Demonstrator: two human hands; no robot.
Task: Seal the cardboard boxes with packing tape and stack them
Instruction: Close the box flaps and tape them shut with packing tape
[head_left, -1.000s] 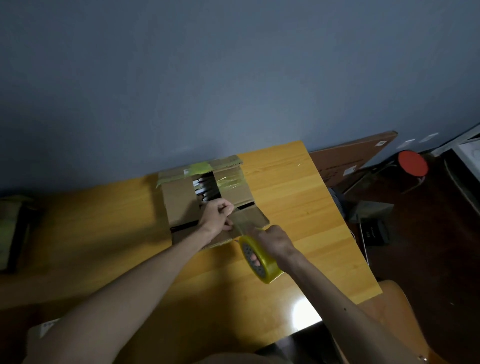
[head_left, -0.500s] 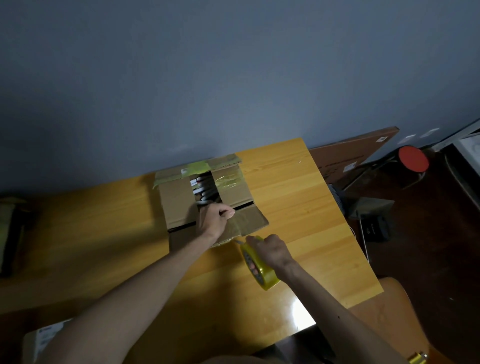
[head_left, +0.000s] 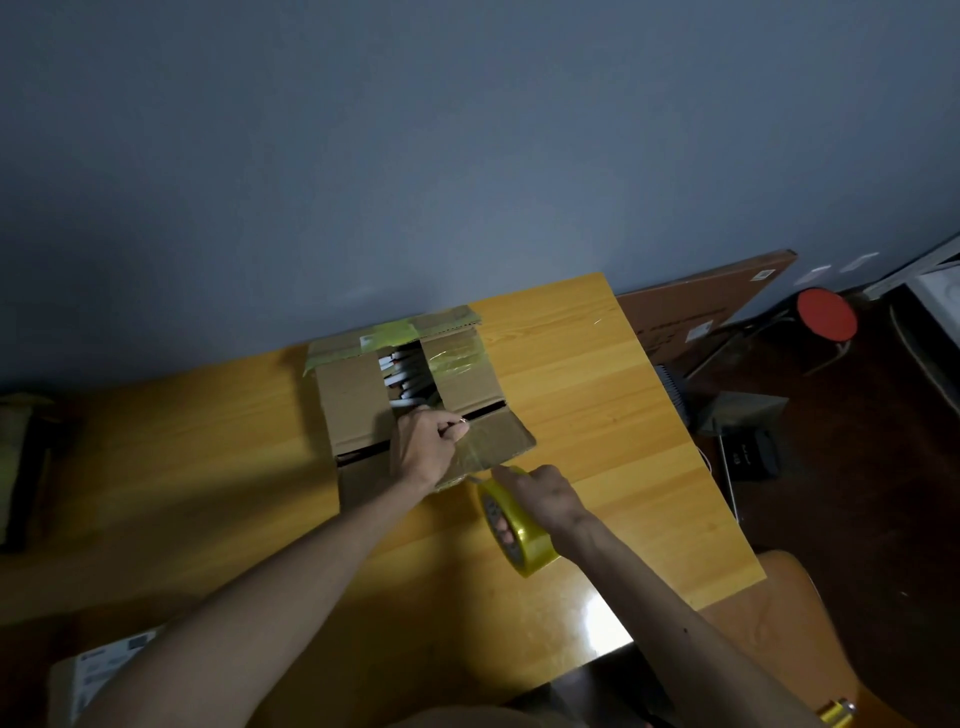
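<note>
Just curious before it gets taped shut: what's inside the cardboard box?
Between the cardboard box flaps, a row of white stick-like items shows; flaps and the left hand hide the rest.

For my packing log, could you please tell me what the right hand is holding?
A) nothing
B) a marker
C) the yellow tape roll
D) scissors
C: the right hand grips the yellow tape roll, with its fingers through the core, while the left hand pinches the tape end on the cardboard box.
</note>
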